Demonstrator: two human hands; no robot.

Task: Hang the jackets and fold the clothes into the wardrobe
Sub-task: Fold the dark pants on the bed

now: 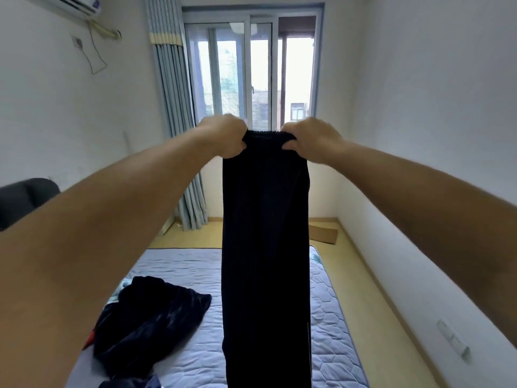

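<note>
White walls close in a small bedroom, with a window (251, 71) at twelve o'clock and a blue-grey curtain (173, 107) drawn aside at eleven. A quilted pale-blue mattress (181, 275) lies low on the wooden floor at six o'clock.

Both arms reach forward at chest height. The left hand (223, 135) and right hand (310, 140) each grip one end of the waistband of a pair of dark trousers (265, 247), fingers curled round the fabric. The trousers hang straight down in the centre, legs together, over the mattress. At seven o'clock a crumpled heap of dark clothes (148, 317) rests on the mattress. A flat piece of cardboard (324, 233) lies on the floor at four o'clock from the window.
</note>
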